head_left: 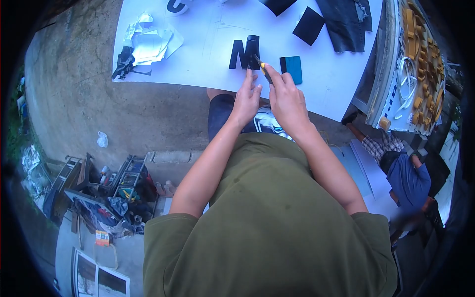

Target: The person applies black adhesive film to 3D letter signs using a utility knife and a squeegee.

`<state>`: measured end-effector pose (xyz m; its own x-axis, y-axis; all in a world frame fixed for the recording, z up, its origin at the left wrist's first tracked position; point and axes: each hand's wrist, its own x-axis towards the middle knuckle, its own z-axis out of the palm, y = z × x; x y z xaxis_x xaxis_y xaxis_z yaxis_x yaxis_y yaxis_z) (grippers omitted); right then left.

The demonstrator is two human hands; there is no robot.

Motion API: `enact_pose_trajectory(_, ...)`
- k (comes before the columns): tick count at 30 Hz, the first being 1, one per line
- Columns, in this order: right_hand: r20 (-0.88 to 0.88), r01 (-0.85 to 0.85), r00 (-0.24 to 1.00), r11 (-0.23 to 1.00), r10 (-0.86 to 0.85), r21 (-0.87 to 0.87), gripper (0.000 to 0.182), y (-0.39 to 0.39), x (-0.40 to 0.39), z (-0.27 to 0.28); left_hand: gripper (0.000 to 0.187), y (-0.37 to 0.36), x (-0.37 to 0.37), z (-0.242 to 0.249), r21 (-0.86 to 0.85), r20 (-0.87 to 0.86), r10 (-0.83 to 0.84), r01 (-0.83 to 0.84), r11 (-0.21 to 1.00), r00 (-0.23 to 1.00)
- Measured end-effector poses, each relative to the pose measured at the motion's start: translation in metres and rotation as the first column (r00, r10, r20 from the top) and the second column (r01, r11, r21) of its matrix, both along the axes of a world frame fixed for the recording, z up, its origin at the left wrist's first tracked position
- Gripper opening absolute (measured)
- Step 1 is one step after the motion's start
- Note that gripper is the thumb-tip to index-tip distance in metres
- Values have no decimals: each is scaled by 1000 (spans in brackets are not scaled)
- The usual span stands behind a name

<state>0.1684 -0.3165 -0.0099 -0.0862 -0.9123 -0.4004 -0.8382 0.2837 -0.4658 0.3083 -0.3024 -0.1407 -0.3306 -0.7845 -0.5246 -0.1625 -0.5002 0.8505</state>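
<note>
Head view, looking down over the person's olive-green shirt [277, 222] and both forearms toward a white table [208, 64]. The right hand [287, 99] is closed around a yellow-and-black utility knife [263, 69], whose tip points up toward a black letter M [244, 53] lying flat near the table's front edge. The left hand [246, 99] is raised just beside the right, fingers loosely extended and close together, fingertips near the knife and just below the letter; whether they touch the knife cannot be told. A teal squeegee [293, 67] lies on the table just right of the letter, partly behind the right hand. Black fabric pieces [326, 20] lie at the far right of the table, crumpled white paper scraps [146, 44] at its left end. A second person in a blue shirt [408, 180] crouches on the floor to the right.
</note>
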Motion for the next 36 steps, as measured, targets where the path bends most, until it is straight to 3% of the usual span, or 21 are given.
enact_pose_trajectory(14,-16,14,1000,998,-14,53,55,-6,7,3,73,6,-5,-3,4,-50,34,-33,999,998)
enact_pose_trajectory(17,-15,-17,1000,996,18,87,55,-6,5,5,74,3,-5,-2,39,-49,-32,34,999,998)
enact_pose_trajectory(36,-70,-34,996,986,46,161,56,-11,11,12,72,5,-7,0,-23,5,-64,65,998,998)
